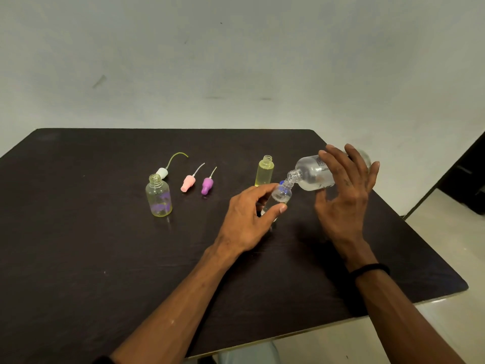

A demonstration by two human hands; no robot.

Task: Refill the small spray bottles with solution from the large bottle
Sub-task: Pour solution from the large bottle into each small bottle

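My right hand [346, 195] holds the large clear bottle [313, 174] tipped on its side, its open neck touching the mouth of a small clear bottle [280, 195]. My left hand [249, 216] grips that small bottle between thumb and fingers, tilted toward the large one. A yellowish small bottle [264, 171] stands open just behind. Another open small bottle [158, 197] with purple print stands at the left. Three spray tops lie on the table: white [162, 172], pink [188, 183] and purple [207, 185].
The dark table [78, 245] ends at a rounded right edge close to my right forearm, with pale floor beyond it. A plain wall rises behind the table. A black band circles my right wrist [368, 269].
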